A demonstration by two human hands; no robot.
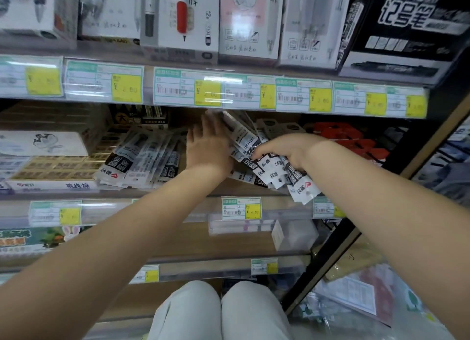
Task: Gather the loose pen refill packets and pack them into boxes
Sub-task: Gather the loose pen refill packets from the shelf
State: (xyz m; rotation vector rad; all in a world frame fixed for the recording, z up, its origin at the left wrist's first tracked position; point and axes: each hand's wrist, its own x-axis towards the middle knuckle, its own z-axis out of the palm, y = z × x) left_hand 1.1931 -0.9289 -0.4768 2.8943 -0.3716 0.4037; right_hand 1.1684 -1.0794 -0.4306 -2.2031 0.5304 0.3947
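Note:
Loose black-and-white pen refill packets lie on the middle shelf in two heaps. One heap [137, 159] rests left of my hands. A second fanned bunch [279, 171] is under my right hand [284, 148], whose fingers are closed over the top of it, the packet ends hanging past the shelf edge. My left hand [207, 146] reaches into the shelf between the heaps, fingers spread and flat, its palm against the left side of the right bunch. A dark box [138, 117] stands at the back of the shelf.
Pen boxes [178, 19] fill the upper shelf above a rail of price tags [211, 90]. Eraser boxes [56, 166] sit left, red packets [348, 138] right. A clear box [262, 227] lies on the lower shelf. My knees [218, 311] are below; bags [356, 296] lie at right.

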